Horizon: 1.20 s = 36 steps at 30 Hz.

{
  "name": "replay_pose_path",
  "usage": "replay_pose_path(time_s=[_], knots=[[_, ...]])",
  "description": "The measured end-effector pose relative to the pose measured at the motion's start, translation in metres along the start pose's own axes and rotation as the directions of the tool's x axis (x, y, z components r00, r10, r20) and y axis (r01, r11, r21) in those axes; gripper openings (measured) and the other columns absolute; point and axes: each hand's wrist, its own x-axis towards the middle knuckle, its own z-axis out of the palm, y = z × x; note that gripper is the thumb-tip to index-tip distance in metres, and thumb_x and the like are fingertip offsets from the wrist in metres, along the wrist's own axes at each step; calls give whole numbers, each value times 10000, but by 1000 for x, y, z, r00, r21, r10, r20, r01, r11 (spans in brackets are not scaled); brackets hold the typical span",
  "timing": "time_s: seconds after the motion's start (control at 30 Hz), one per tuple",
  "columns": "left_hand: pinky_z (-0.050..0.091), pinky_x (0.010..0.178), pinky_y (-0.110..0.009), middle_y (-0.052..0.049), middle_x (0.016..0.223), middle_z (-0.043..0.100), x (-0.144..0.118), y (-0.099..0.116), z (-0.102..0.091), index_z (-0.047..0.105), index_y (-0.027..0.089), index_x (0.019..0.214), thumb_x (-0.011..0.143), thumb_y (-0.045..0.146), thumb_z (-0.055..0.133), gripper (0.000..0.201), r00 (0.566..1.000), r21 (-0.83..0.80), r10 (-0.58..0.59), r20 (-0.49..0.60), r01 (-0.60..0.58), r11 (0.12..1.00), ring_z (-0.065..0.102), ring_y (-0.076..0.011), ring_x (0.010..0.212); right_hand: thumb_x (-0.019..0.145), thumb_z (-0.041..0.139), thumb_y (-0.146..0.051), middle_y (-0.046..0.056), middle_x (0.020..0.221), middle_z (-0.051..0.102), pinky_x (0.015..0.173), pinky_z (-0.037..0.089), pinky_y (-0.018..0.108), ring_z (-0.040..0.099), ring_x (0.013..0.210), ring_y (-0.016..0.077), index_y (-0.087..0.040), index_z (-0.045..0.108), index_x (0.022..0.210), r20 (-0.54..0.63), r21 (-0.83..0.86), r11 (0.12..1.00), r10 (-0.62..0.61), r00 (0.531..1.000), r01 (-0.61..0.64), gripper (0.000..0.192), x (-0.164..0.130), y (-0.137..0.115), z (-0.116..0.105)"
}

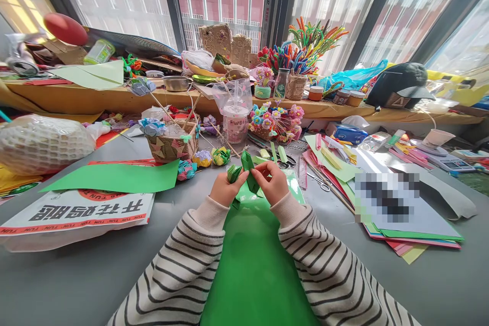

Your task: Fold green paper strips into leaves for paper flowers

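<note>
Between my two hands, above a shiny green mat (260, 265), is a folded green paper piece (248, 167). My left hand (225, 187) is closed, with more folded green paper strips (234, 173) sticking out of its grip. The fingers of my right hand (273, 182) pinch the folded piece from the right side. Just beyond my hands lie small light green paper strips (281, 154) and dark-handled scissors (288, 162). Folded paper flowers (221, 156) in several colours sit beyond my left hand.
A green paper sheet (114, 177) lies over a printed bag (80, 214) on the left. Coloured paper sheets (405, 204) are stacked on the right, near silver scissors (324, 185). A decorated basket (171, 145) and a lidded cup (236, 125) stand farther back.
</note>
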Motion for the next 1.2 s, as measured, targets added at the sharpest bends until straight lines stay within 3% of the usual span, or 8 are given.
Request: replay_pose_path(time_s=[0.17,0.33,0.43,0.6,0.7,0.83,1.2], knots=[[208,372,-212,72,358,255,1,-2,-2,323,168,409,656,326,491,338,998,68,62,-23,-60,996,249,-43,352,692,482,-249,-5,609,482,478,373,204,423,504,78,-155,501,650,-25,-63,997,-55,998,53,104,-1,-1,1],[148,340,-215,83,336,222,0,6,-9,376,170,466,675,373,471,306,987,-65,8,162,3,998,207,-33,309,683,494,-294,-4,606,504,444,369,189,434,508,80,-156,507,661,43,75,997,27,999,-30,141,2,1,-3],[103,333,-218,91,333,201,1,6,-11,402,168,487,633,388,524,290,978,-135,-55,202,83,987,180,-25,297,662,519,-315,-14,575,503,439,360,187,420,485,73,-153,511,643,103,142,987,61,993,-75,164,4,3,-5],[79,330,-219,100,324,165,3,0,-8,386,166,467,587,410,561,324,984,-154,-121,129,140,978,158,-18,290,653,525,-301,-20,569,498,443,356,185,409,481,68,-153,507,623,108,147,986,60,992,-76,151,3,2,-4],[112,329,-213,91,319,196,2,2,-6,297,173,412,598,414,544,392,992,-104,-78,104,89,991,183,-18,299,658,511,-286,-22,559,482,445,355,189,405,479,71,-154,495,608,72,95,993,67,995,-74,142,2,0,-4],[152,341,-211,85,317,229,0,5,-3,291,172,408,638,392,508,385,996,-34,-18,85,21,999,207,-26,315,664,500,-273,-18,571,477,458,362,197,412,488,76,-155,486,612,41,47,997,67,997,-68,130,1,-1,-3],[181,342,-211,74,312,250,0,-3,-2,331,166,375,626,367,504,365,999,66,-10,-49,13,998,230,-39,323,676,484,-272,-15,574,479,454,371,198,418,482,77,-164,479,617,20,-34,999,-5,1000,6,123,-1,0,2]])
